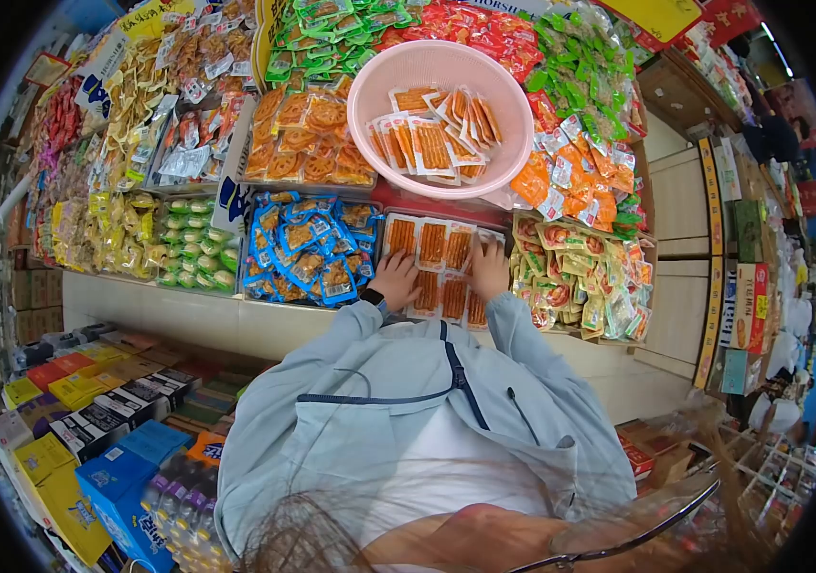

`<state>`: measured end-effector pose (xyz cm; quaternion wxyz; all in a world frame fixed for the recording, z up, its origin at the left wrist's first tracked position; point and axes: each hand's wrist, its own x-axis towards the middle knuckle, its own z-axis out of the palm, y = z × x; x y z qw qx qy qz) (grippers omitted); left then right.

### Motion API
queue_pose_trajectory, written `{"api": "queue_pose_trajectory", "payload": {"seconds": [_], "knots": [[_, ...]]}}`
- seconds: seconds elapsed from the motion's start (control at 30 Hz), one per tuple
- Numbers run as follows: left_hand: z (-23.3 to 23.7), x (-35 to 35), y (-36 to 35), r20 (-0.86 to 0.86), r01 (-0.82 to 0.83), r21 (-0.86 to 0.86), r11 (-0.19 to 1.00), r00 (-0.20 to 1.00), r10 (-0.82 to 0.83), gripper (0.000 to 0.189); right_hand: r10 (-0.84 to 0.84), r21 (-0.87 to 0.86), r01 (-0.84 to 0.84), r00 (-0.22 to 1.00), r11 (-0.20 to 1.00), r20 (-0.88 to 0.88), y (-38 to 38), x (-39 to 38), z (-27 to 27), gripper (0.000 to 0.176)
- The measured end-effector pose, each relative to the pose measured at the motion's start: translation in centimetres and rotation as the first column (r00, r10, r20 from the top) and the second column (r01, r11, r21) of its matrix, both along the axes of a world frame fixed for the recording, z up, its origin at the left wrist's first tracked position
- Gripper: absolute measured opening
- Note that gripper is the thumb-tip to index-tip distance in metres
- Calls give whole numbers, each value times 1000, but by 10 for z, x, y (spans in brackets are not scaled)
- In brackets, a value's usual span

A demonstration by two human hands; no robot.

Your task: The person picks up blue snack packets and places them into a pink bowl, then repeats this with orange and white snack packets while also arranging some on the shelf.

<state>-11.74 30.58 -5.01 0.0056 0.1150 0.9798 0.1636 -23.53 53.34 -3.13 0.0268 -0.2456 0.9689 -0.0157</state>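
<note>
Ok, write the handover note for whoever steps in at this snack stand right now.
Left hand: resting on the orange stick packets in the front bin; grip unclear.
Right hand: on the same packets, further right; grip unclear.
Pink basket: sits on the display just behind that bin.
Done: several matching packets in the basket.
Left: the bin is still well filled, with rows of packets under and between both hands.
Neighbours: blue packets in the bin to the left.
</note>
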Motion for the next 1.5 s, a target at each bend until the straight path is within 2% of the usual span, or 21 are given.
{"api": "queue_pose_trajectory", "payload": {"seconds": [0.1, 0.2, 0.3, 0.37, 0.4, 0.5, 0.53, 0.63, 0.7, 0.77, 0.87, 0.97, 1.07, 1.17, 1.27, 1.37, 1.43, 1.5], "knots": [[-2, 0, 0, -9, -2, 0, 1000, 1000, 2, 53, -38, 74, 23, 978, 997, 204, -12, 1, 65, 79], [-1, 0, 1, -15, -3, -6, 1000, 1000, 3, 53, 101, -100, -97, 994, 990, 33, 1, 2, 47, 67], [0, 0, 1, 4, 0, -10, 1000, 1000, 0, 53, 53, -244, -65, 997, 968, -56, 6, 1, 35, 50], [2, 0, 0, 12, 4, -10, 1000, 1000, -4, 53, 114, -389, -65, 988, 919, 104, 13, -9, 36, 42], [2, 0, 0, 17, 6, -10, 1000, 1000, -6, 53, 153, -458, -55, 972, 887, 180, 16, -13, 40, 38], [0, 0, 0, 21, 6, -1, 1000, 1000, -6, 53, 284, -607, -47, 911, 793, 300, 5, -37, 99, 28], [1, 0, 0, 29, 4, -1, 1000, 1000, -4, 53, 320, -716, 97, 848, 691, 423, 0, -44, 117, 27], [4, 1, 0, 53, 4, 1, 1000, 999, -4, 52, 337, -802, 268, 803, 534, 492, -17, -80, 156, 31], [4, 0, -1, 60, 7, -2, 1000, 998, -7, 53, 303, -886, 233, 879, 401, 368, -39, -110, 173, 37], [2, -1, -1, 68, 3, -2, 1000, 998, -3, 54, 135, -765, 181, 935, 618, 329, -62, -136, 201, 41], [2, 0, 0, 106, -1, -14, 1000, 994, 3, 55, 24, -683, -78, 996, 727, -89, -91, -167, 179, 41], [5, -1, 0, 131, 4, -24, 1000, 991, -1, 57, -49, -298, -49, 949, 953, -312, -103, -147, 174, 33], [4, -1, -1, 130, 1, -26, 1000, 992, 2, 58, 34, -163, -64, 982, 985, -184, -100, -144, 158, 35], [2, 1, 1, 124, -1, -23, 1000, 992, 4, 58, -20, -332, -57, 974, 942, -224, -97, -144, 161, 31], [2, -2, 0, 116, 4, -17, 1000, 993, -2, 58, 31, -614, -312, 905, 725, -423, -86, -134, 173, 27], [-2, -1, 0, 100, 1, -15, 1000, 995, 0, 59, 67, -718, -323, 930, 616, -361, -53, -90, 167, 26], [0, -2, -1, 104, 7, -14, 1000, 995, -5, 62, 118, -641, -417, 882, 645, -456, -39, -55, 151, 25], [11, -2, -1, 130, 21, -9, 1000, 991, -20, 66, 272, -579, -288, 955, 763, -117, -12, -26, 96, 24]]}}
